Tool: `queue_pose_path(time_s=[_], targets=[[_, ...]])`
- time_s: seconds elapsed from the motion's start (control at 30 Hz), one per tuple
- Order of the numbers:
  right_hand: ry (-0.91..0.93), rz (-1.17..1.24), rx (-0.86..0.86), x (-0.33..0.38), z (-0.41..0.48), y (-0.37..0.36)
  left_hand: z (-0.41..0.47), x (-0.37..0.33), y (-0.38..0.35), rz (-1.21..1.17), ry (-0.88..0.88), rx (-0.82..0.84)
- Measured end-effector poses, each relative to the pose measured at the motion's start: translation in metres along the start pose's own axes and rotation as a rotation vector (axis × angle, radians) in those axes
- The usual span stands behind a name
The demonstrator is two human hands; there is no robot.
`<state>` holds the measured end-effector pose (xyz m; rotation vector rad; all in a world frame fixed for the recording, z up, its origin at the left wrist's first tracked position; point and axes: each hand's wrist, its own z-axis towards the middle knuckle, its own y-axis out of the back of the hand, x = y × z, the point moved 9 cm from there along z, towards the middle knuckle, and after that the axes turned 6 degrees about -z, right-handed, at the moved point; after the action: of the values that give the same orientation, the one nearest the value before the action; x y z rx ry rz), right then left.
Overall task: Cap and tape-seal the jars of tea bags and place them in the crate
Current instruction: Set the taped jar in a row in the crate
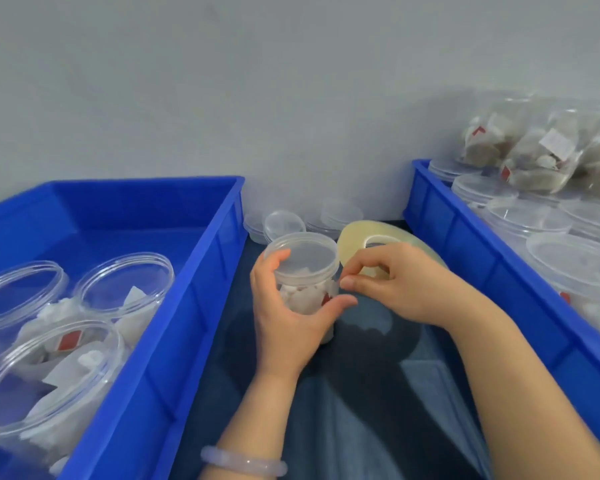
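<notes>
Bangle (243, 462) on its wrist, the left hand (288, 323) grips the capped jar (305, 297), the right hand (402, 285) holds the tape roll (352, 237) at its lid (303, 252); sealing seems underway, needing the jar turned next.

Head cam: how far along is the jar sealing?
Done: three capped jars are in the left crate; tape on them is not discernible. In hand: the left hand grips a capped jar while the right hand holds the tape roll at its lid. Left: taping this jar, crating it, then more jars in the right crate.
</notes>
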<state>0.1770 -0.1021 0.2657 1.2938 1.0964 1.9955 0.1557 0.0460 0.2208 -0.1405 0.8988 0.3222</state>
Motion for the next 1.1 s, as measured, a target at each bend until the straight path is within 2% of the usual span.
queue_pose_path(time_s=[0.17,0.37,0.8,0.9,1.0,1.1], targets=[[0.006,-0.02,-0.002,0.002,0.001,-0.001,0.0,0.002,0.003,-0.003,-0.019,-0.064],[-0.034,-0.026,-0.018,0.0,0.001,-0.001,0.0,-0.003,0.002,-0.024,-0.067,-0.072],[-0.08,-0.077,-0.106,0.006,0.002,-0.002,0.003,-0.004,0.006,-0.098,-0.045,-0.087],[-0.131,-0.081,-0.104,0.004,0.0,0.001,0.008,-0.005,0.005,-0.144,0.02,-0.026],[-0.227,0.039,-0.001,-0.005,-0.009,0.007,0.023,-0.015,-0.002,-0.251,0.086,0.136],[-0.19,0.163,0.088,-0.002,-0.019,0.019,0.036,-0.021,-0.003,-0.369,0.178,0.287]])
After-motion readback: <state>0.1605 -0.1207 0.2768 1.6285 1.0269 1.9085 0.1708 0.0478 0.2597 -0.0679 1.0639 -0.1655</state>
